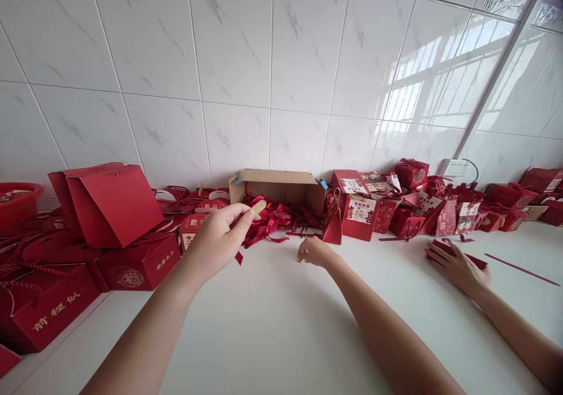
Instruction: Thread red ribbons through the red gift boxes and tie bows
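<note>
My left hand [224,235] is raised over the table, pinching a small flat yellowish tag [259,207] with a hole in it between thumb and forefinger. My right hand [317,250] is low over the white table [264,324], its fingers curled together. At its fingertips shows a tiny gold-coloured piece [301,260], too small to name. Just behind both hands, an open cardboard box [281,176] lies with its opening toward me. Red ribbons [272,222] spill from it onto the table. A small red ribbon scrap [238,257] lies below my left hand.
Red gift boxes [141,263] crowd the left side, with a taller red box [116,204] on top. More decorated red boxes [358,216] line the tiled wall to the right. Another person's hand [461,269] rests on a dark red piece. A red basin [17,201] stands far left.
</note>
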Demonstrator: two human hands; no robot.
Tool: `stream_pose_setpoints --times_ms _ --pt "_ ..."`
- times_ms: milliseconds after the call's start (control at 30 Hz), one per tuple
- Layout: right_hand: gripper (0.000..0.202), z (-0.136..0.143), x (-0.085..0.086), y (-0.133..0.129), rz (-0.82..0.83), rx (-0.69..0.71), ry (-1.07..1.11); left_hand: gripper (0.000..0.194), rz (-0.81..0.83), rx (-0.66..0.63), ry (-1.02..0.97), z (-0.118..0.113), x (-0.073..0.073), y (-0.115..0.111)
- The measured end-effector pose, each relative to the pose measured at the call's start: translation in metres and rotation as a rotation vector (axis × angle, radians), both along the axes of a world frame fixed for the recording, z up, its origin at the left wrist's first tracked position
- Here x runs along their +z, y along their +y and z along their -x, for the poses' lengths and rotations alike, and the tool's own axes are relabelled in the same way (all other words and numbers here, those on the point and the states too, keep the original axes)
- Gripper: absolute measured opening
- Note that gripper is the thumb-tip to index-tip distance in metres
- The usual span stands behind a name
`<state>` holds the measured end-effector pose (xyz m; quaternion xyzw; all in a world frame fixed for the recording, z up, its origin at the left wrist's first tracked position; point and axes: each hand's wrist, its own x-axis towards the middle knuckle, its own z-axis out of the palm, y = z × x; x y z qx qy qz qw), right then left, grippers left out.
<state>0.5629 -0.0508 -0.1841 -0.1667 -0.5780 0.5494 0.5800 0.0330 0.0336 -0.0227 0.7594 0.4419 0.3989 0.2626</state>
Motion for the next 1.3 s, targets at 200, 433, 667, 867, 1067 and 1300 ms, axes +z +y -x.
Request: stream_pose_setpoints --times_ms 200,433,667,867,1067,1300 --pt "0.028 0.089 0.051 -0.004 -0.155 -0.713 -0.215 0.028 -0.002 0.001 -0.008 0.000 0.001 0.000" --pt "0.032 0.267 0.065 0.119 -0.029 -0.591 -0.391 0.034 -0.027 -0.017 -0.018 0.000 -0.008 0.008" --pt "0.027 0.319 0.099 0.105 -0.079 -0.441 -0.218 0.025 -0.092 -0.095 -0.117 -0.015 -0.010 -0.014" --pt "0.008 0.342 0.124 0.050 -0.279 -0.483 -0.049 0.020 -0.314 -0.087 -0.210 -0.027 -0.013 -0.039" --pt "0.005 0.351 0.125 0.041 -0.427 -0.642 -0.143 0.020 -0.356 -0.131 -0.193 -0.028 -0.014 -0.044" --pt "0.007 0.352 0.120 0.042 -0.530 -0.791 -0.218 0.015 -0.357 -0.146 -0.149 -0.025 -0.011 -0.044"
